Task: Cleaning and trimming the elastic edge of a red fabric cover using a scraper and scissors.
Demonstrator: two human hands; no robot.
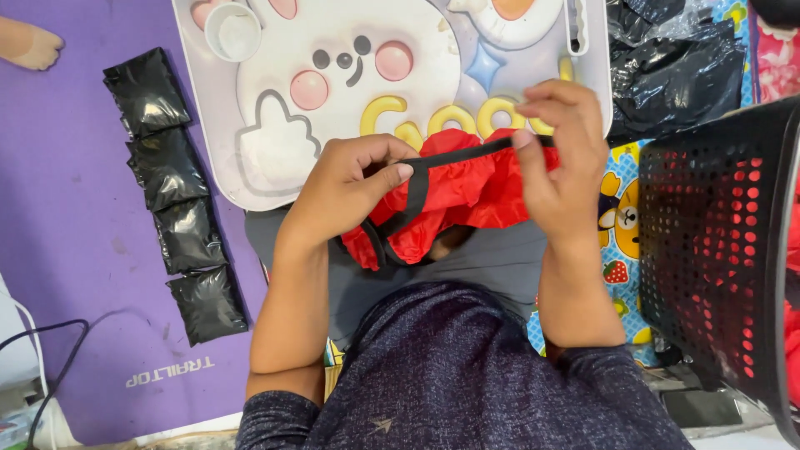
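Head view, read from left to right. At the upper left corner a bare foot [29,46] of another person rests on the purple mat [67,208]. Beside it, a column of four black plastic packets [177,196] runs from upper left toward the lower middle, each touching the next. At top centre lies a white cartoon-printed tray table [275,158], with a small white cup [232,32] in its upper left recess.

The left hand [346,187] is clenched on the left part of a red fabric piece with black edging [454,196], thumb pressing the black band [467,152]. The right hand [560,158] pinches the same band at its right end, so the band runs taut between the two hands at mid-frame, above the person's lap. The red cloth hangs bunched below it.

At the upper right lies crumpled black plastic sheeting [675,67]. At the right edge stands a black perforated basket [717,242], red items showing through its holes.

Risks, as a judgement: the thin band is held only by fingertip pinches, so it may slip from either hand. The loose cloth could then drop into the lap. Uneven tension may twist the band or bunch the fabric further. The nearby tray edge could catch the cloth.
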